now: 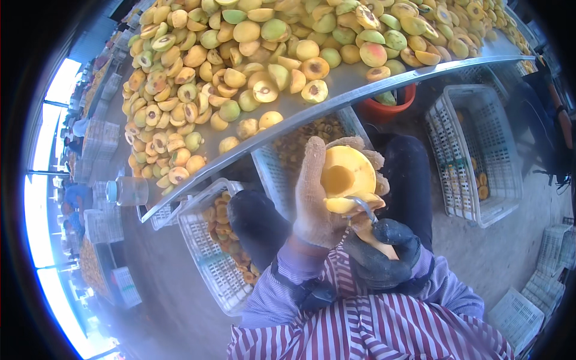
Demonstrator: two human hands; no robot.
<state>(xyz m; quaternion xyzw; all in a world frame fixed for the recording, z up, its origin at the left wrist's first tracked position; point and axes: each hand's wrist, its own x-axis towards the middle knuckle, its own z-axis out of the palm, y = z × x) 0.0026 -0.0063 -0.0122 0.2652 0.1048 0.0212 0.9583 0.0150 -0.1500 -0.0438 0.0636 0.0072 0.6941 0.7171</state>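
My left hand (318, 198), in a pale knit glove, is closed around a yellow peach half (365, 169) with a smooth round hollow facing up. A second piece of peach (343, 205) lies against its lower edge. My right hand (384, 255), in a dark glove, grips a pitting knife (375, 237) by its light wooden handle. The knife's curved metal blade (363, 205) touches the lower piece. Both hands are above my lap, just in front of the table edge. Fingers of the left hand behind the fruit are partly hidden.
A metal-rimmed table (336, 99) bears a big heap of halved peaches (252, 54). Crates (207, 264) holding peach pieces stand beside my knees and under the table. To the right are a white crate (474, 156) and a red bucket (390, 108). A clear jar (129, 191) sits at the table's left corner.
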